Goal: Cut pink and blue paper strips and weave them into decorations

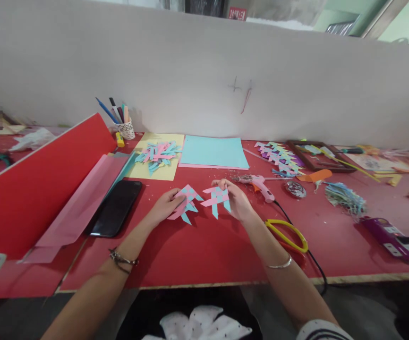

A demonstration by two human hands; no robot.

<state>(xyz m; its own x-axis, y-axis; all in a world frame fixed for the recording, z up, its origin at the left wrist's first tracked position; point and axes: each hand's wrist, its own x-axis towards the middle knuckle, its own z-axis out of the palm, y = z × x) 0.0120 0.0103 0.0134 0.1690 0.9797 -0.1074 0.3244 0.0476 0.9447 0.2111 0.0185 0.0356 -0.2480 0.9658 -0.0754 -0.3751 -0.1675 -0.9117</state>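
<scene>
Between thumb and fingers, my left hand grips a woven pink and blue paper piece with loose strip ends pointing down and to the right. A second woven paper piece, also pink and blue, is held in my right hand, its strips reaching left and down. The two pieces are close together but apart, just above the red table. Behind them, a pile of cut paper strips lies on a yellow sheet. Beside it are blue paper sheets.
Right of my hands lie a pink glue gun, yellow-handled scissors, a round tin and a purple power strip. On the left are a black phone, pink paper, a red board and a pen cup.
</scene>
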